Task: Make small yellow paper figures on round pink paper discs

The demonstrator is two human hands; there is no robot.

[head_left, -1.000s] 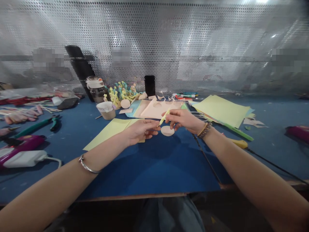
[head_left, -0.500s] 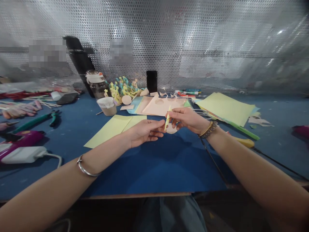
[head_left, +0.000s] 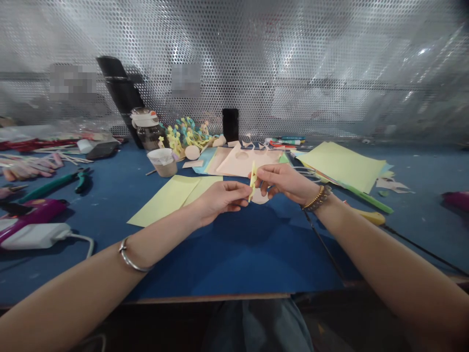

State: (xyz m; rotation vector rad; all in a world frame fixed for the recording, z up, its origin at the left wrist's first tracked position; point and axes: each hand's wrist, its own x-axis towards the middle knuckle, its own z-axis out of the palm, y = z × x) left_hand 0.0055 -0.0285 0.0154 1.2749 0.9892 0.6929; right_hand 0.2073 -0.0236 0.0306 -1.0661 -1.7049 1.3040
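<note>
Pale yellow on the paper strip (head_left: 252,182), peach on the paper disc (head_left: 259,197) just below it. Deep blue across the tabletop (head_left: 234,259), pale yellow on the paper sheets (head_left: 164,201), peach on the cut card (head_left: 249,164). Gold and dark brown on the beaded bracelet (head_left: 317,198), teal on the pliers handles (head_left: 51,187), and a silver pattern of round holes across the perforated metal backdrop (head_left: 278,63).

Perforated metal wall (head_left: 278,63), blue workbench (head_left: 234,264)

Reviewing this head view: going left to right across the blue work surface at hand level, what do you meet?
White power adapter, pale yellow paper sheets, left hand, yellow paper strip, right hand, pale yellow paper stack, yellow-handled tool, magenta object.
</note>
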